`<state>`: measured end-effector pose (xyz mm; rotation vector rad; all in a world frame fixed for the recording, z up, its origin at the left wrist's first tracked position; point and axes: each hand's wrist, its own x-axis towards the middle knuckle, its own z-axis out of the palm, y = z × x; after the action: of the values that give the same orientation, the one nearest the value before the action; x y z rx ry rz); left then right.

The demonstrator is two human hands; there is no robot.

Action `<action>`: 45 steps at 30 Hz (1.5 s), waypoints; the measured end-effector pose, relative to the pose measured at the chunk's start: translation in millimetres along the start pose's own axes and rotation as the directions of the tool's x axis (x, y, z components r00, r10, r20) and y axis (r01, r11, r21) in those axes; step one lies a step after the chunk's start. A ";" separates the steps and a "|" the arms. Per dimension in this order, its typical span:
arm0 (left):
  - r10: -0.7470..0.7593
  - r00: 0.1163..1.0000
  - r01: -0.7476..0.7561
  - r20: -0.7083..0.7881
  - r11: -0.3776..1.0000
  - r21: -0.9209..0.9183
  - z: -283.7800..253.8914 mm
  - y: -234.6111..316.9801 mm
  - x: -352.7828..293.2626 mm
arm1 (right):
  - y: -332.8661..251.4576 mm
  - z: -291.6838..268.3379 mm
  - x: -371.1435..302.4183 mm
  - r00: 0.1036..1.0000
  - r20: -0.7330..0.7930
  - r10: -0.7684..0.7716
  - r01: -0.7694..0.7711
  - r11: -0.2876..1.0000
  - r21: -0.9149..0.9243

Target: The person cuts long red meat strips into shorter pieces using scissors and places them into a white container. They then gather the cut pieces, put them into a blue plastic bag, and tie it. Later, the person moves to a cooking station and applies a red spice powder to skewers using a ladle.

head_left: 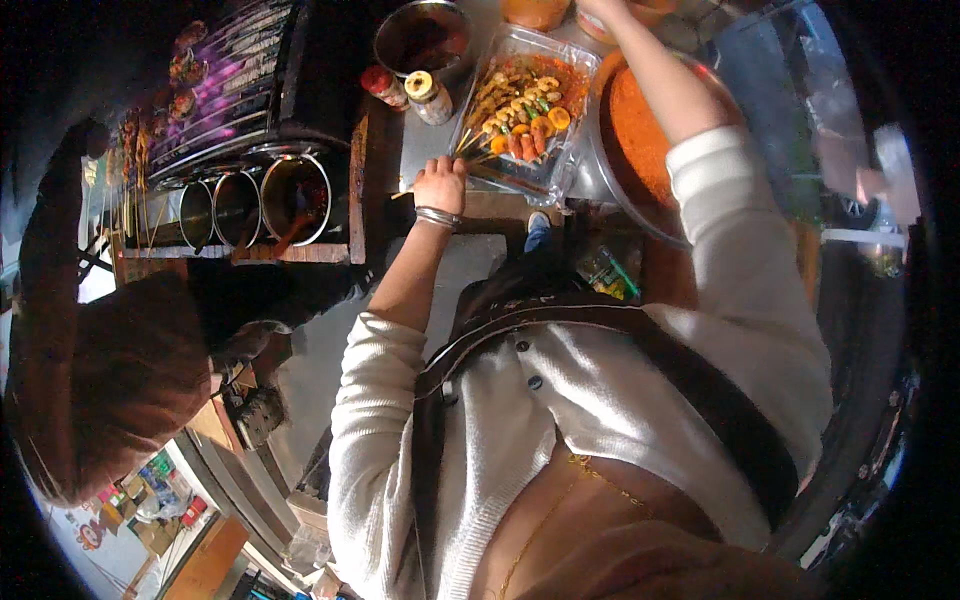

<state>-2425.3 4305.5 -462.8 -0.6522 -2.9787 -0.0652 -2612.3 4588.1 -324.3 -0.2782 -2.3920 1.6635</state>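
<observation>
Your left hand (440,184) looks closed on the bare ends of thin wooden skewers loaded with yellow-orange pieces (527,120). Their long axis runs up-right into the plastic-lined rectangular tray (562,184). Left's nearer; right hand (598,5) is cropped, can't tell its grip.

The tabletop (412,152) is pale grey, its near edge running across in front of the things; at its far left stands a metal bowl (392,30) with dark contents; just in front of the bowl, two small jars stand side by side, a red-capped jar (384,88) at left and a cream-capped jar (428,97) at right; to their right lies a rectangular tray (549,187) lined with clear plastic, its near end reaching the near edge; right beside it sits a wide metal basin (640,218), its underside hidden; beyond the tray stands an orange tub (535,12), partly cut off at the top.
</observation>
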 end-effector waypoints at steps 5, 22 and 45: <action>0.109 0.994 -0.109 0.014 0.994 -0.007 -4.5 -7.1 4.9 | -15.5 -14.5 15.8 0.924 0.378 -0.050 0.285 0.749 -0.598; -0.247 0.889 0.451 0.385 0.333 -0.828 -64.3 7.7 15.0 | 35.8 -35.6 27.9 0.980 -0.130 0.149 -0.142 0.988 0.060; -0.064 0.997 0.072 0.043 0.578 -0.813 -47.4 162.5 144.5 | 31.1 -211.8 -206.5 0.846 -0.518 0.127 0.133 0.890 0.436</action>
<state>-2484.2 4510.1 -397.8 -0.5674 -2.8310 -1.5258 -2353.8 4732.2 -295.7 -0.5660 -1.5423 1.7904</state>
